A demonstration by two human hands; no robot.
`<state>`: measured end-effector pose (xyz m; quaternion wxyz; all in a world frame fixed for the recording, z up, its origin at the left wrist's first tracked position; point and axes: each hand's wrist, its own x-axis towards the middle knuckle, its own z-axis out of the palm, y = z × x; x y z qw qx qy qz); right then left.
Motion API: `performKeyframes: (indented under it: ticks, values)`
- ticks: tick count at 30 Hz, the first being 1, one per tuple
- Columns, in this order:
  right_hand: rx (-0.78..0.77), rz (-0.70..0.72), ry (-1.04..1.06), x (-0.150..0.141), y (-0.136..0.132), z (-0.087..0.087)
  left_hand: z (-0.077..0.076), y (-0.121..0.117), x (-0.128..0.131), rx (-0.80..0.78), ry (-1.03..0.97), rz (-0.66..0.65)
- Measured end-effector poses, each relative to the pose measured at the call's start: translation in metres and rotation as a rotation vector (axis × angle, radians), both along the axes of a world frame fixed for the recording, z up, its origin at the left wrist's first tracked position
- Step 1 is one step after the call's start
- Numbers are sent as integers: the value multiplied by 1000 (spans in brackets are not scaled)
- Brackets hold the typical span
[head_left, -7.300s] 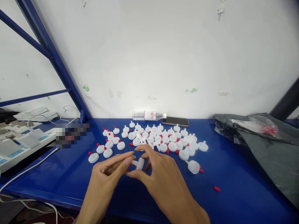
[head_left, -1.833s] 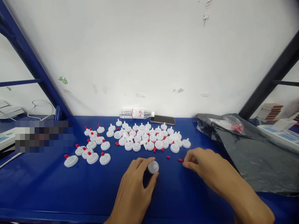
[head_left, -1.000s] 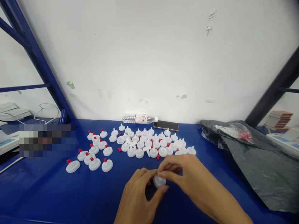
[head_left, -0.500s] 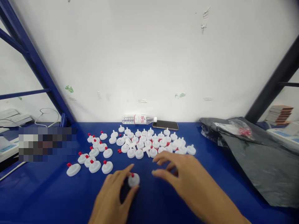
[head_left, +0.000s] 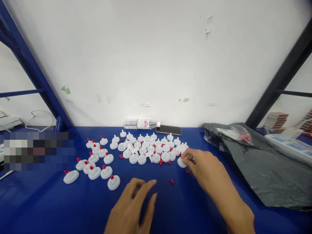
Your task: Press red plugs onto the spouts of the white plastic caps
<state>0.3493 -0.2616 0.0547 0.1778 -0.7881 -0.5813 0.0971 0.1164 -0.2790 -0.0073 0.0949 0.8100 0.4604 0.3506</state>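
Note:
My right hand is at the right end of a pile of white round plastic lids with stems. Its thumb and fingers pinch the stem of one white stemmed lid. Over the blue table in front, my left hand is held with thumb and fingers apart and nothing between them. Left of it stands a lid with a red cap, at the near edge of a group of similar red-capped lids. One loose red cap lies between my hands, and another red cap sits beside my right fingers.
Behind the white pile lie a clear water bottle and a phone, near the wall. A dark grey plastic bag covers the right side, with a small clear bag of red caps on it. Blue frame posts rise at left.
My left hand has let go of a red-capped lid, which now stands by the left group. My right hand has moved right to the pile and closed on a white lid. The view has shifted slightly.

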Motion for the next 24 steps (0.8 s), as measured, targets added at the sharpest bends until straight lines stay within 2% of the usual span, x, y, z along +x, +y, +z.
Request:
performKeyframes:
  ticks: [4,8,12,17,20,22,24]
  values:
    - [68,40,58,3,-13,9,7,14,39,-182,198,-75]
    - [-46,155,51,-3,-32,9,14,23,59,-288,262,-71]
    - [-140,186,35,-11,-36,3,12,27,51,-284,101,-84]
    - [-143,420,294,-13,-29,2,21,29,23,-233,-248,-97]
    - [-165,371,271,-13,-26,3,28,26,15,-296,-337,-136]
    - [-219,322,217,-16,-24,3,28,25,16,-337,-351,-170]
    - [-259,331,188,-21,-24,5,24,24,21,-364,-357,-223]
